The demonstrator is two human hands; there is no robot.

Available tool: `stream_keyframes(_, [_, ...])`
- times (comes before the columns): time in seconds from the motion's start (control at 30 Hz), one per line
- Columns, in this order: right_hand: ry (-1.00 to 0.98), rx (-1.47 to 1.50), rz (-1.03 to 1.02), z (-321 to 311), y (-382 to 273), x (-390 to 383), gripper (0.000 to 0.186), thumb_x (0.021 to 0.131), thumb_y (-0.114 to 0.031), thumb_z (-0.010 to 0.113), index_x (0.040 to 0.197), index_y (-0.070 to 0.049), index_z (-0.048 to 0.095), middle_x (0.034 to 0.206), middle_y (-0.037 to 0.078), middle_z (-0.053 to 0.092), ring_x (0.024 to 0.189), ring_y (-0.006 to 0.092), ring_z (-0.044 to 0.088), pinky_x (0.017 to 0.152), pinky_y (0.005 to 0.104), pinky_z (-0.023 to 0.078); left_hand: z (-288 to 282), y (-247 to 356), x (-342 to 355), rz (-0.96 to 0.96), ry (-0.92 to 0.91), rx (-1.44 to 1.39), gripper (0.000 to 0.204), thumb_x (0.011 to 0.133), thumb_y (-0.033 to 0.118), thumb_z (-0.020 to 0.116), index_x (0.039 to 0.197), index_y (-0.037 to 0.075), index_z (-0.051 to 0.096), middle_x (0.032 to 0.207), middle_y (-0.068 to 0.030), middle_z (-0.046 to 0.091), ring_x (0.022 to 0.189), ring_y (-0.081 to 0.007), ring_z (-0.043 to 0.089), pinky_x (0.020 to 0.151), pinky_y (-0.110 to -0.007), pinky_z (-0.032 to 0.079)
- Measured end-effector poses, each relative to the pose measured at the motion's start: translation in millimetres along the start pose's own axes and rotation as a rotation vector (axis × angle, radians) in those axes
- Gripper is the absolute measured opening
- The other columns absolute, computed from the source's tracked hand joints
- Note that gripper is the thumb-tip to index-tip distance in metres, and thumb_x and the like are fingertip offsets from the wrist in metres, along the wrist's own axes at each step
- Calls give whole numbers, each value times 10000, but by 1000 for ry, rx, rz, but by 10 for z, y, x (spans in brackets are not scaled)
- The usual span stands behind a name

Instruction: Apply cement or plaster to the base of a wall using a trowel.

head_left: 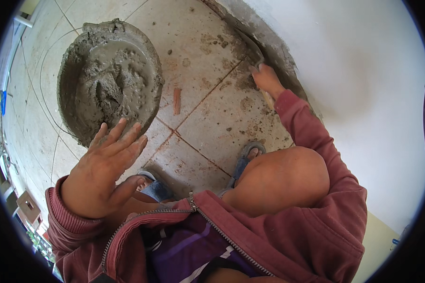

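A round, mortar-crusted tub [151, 61] holding wet grey mortar [111, 80] sits at upper left. My left hand [106, 170] hovers at the near side of the tub, fingers spread and nothing in them. At upper right, my right hand [265, 78] grips a trowel with a metal blade [251, 49] low beside the grey strip [285, 59] at the wall's foot. Part of the trowel is hidden by my fingers and sleeve.
The white wall [359, 70] runs along my right. A reddish fragment [176, 101] lies on the dirty tiled floor [198, 141]. My sandalled feet [153, 186] are below me, with my bent knee at the right. Small blurred items line the far left edge.
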State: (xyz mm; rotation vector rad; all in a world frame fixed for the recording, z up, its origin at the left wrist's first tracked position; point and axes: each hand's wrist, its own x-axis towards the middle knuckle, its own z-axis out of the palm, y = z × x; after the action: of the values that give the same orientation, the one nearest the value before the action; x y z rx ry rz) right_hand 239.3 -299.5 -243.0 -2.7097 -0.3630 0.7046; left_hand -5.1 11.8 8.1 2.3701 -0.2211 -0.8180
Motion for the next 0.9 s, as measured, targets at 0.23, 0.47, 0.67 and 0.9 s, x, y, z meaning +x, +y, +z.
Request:
stream_keyframes(0.23, [-125,506,157,-169,-351,-100,359,826,-321,486,766,33,482,634,127,531,520,198,531,516,347,434,25,-11,8,-1,-24,-30,580,687,124,570,1211,-16,367,1282,-223,327,1221,-419,220,987,-526,152])
stream_keyframes(0.47, [24,317,83,-54,-174,-271,368,833,-326,477,772,37,472,648,164,540,587,280,546,554,381,429,19,58,-24,20,-20,0,572,689,130,571,1208,-9,377,1286,-219,322,1219,-416,225,988,-526,155])
stream_keyframes(0.67, [124,125,6,-73,-58,-452,446,828,-375,448,851,67,508,772,260,555,764,400,540,674,424,419,34,11,38,21,-19,-7,564,693,128,566,1209,-4,379,1291,-204,324,1224,-408,223,992,-521,150])
stream_keyframes(0.9, [22,-51,-75,15,16,-87,396,819,-330,482,790,65,494,710,249,544,694,392,539,633,427,418,53,90,168,42,-77,14,570,698,134,575,1215,0,374,1295,-205,316,1228,-405,215,994,-517,144])
